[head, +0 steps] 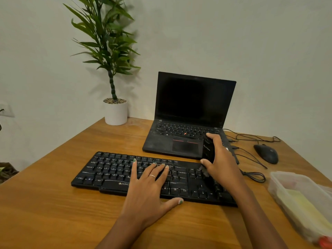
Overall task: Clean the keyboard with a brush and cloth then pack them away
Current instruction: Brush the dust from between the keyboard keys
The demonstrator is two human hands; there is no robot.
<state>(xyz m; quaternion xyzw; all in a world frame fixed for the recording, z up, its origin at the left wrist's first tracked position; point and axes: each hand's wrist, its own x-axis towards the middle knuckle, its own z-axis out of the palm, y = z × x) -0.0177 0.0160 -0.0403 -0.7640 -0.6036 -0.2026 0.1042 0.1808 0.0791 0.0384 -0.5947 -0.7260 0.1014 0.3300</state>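
While the left hand (150, 184) lies flat with straight fingers across the middle keys of the keyboard (111, 174), pinning it to the table (53, 203), the right hand (220, 159) grips a black brush (208, 151) upright, fingers and thumb curled round its body, bristles touching the keys near the right end. The 2 hands are apart, each on its own half of the board. At the near right edge stands a clear plastic box (280, 184) holding something yellow, which I judge to be the cloth, though the blur leaves that unsure.

The likeliest slip is the keyboard skating away if the flat hand eases off as the brush drags. Pressing hard with the palm could also jam or pop a key. Dust flicked toward the back would land on the laptop (179, 146), just behind the keyboard and already dusty by the look of it. The right elbow swings close to the box, so a wide stroke could knock it off the edge. Farther right, loose cables (255, 175) and a mouse (266, 153) sit where the brushing hand might snag them. The potted plant (115, 112) at the far corner is well clear.
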